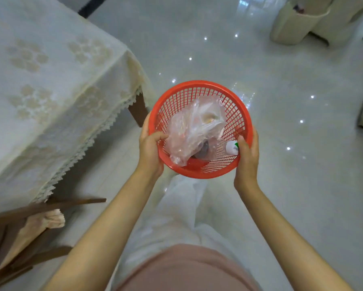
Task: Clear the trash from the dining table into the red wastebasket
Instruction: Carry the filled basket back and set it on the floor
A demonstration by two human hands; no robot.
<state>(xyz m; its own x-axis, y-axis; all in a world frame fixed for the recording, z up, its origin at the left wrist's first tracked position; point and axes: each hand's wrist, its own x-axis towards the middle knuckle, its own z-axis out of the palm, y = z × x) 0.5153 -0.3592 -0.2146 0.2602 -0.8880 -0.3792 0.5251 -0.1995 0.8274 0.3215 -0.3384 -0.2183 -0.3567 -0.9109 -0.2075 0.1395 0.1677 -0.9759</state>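
A glossy pale tiled floor (281, 122) fills most of the frame, with the table (40, 91) under its lace cloth at upper left and a wooden chair (29, 227) at lower left. I see the basket (199, 171) at centre frame, held off the floor by 2 hands. The left hand (150, 150) grips the left rim, thumb hooked inside and fingers wrapped outside; the right hand (246, 158) clamps the right rim the same way. Inside lie a crumpled clear bag (194, 129), a white bottle (232, 148) near the right thumb, and something dark beneath that I cannot identify. The part of the table in view carries no trash, so I judge the clearing done or nearly so; the far end is out of frame. What is left is probably setting the basket down.
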